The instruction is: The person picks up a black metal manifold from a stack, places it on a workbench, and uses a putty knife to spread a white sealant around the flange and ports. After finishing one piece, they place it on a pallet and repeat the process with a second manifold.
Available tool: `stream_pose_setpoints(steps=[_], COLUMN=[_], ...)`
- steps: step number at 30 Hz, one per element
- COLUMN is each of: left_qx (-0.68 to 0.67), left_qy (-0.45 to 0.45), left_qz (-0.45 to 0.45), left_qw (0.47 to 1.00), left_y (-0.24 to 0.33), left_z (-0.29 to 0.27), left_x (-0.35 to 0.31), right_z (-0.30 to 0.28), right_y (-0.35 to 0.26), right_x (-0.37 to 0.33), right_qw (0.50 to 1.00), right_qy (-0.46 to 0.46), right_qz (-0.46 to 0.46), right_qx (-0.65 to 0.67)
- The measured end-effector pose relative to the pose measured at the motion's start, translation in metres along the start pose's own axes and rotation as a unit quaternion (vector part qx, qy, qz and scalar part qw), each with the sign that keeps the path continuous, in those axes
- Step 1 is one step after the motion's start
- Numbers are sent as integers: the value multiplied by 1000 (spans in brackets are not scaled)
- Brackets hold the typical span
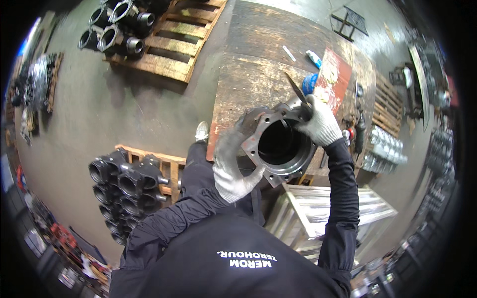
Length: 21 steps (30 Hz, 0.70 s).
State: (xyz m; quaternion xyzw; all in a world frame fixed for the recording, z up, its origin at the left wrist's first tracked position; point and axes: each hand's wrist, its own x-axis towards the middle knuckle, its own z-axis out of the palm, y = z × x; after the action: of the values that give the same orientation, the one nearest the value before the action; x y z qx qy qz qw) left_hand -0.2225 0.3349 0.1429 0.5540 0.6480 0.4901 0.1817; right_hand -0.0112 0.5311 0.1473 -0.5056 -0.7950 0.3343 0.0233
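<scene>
A large metal housing is tilted at the near edge of the worktable, its round bore facing up toward me. Bolt holes dot its angular flange. My left hand, in a whitish work glove, grips the housing's left side. The thumb lies by the flange, and the fingers are blurred by motion. On the far right rim is my gloved right hand, closed around a dark flat tool. The tool's tapering blade points up and to the left over the table; whether it is a file or a scraper I cannot tell.
On the worn wooden worktable lie a blue roll, a tube and a reddish board. Pallets with dark castings stand at left and far left. A pale metal frame stands near my right arm.
</scene>
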Motion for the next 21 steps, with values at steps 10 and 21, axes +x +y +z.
stream_pose_setpoints(steps=[10, 21], left_qx=[-57, -190], left_qy=[51, -191], left_qz=[-138, -77], left_qw=[987, 960], left_y=[-10, -42], left_z=[82, 113], left_x=[-17, 48], right_z=[-3, 10], right_y=[12, 53], right_x=[-29, -80], right_qw=[980, 908], right_qy=[3, 205], right_qz=[155, 296], right_qx=[123, 213])
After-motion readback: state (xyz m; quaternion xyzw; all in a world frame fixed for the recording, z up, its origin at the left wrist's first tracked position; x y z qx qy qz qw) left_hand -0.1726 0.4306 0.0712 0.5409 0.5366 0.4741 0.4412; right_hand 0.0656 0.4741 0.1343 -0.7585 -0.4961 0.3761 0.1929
